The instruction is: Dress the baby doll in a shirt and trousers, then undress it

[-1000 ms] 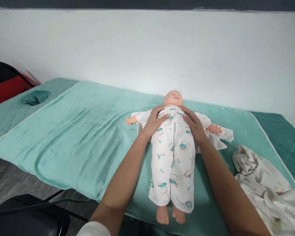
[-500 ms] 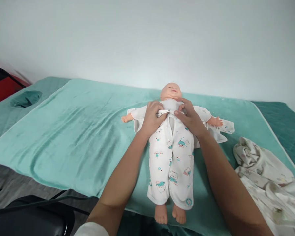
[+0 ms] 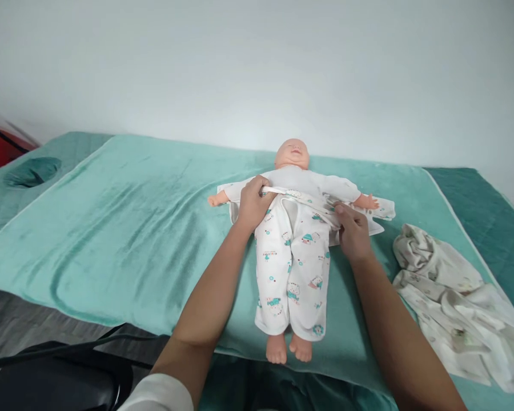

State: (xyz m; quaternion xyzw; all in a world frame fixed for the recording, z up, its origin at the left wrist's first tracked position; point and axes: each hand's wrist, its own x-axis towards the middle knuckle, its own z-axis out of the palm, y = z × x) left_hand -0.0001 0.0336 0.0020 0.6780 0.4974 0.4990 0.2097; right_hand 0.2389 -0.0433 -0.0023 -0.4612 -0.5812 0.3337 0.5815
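Observation:
A baby doll (image 3: 292,153) lies on its back, head toward the wall, arms spread and bare feet toward me. White pants (image 3: 306,274) with teal and pink cartoon prints cover its legs. My left hand (image 3: 255,204) is closed on the waistband at the left side of the picture. At the opposite side my right hand (image 3: 354,229) pinches the waistband, which stretches between both hands across the doll's belly. A plain white long-sleeved top (image 3: 300,176) covers the chest. Beneath the arms lies an opened printed jacket (image 3: 383,208), partly hidden by the doll.
Crumpled printed baby clothing or cloth (image 3: 449,302) lies right of my right forearm. Everything rests on a green-covered bed (image 3: 132,228) against a white wall (image 3: 240,68). A hole with green lining (image 3: 33,171) is at the far left, and a black chair (image 3: 55,377) stands below left.
My right hand has moved from the middle of the waistband outward to the right and toward me, pulling the band sideways. My left hand still grips its side. The view has shifted slightly.

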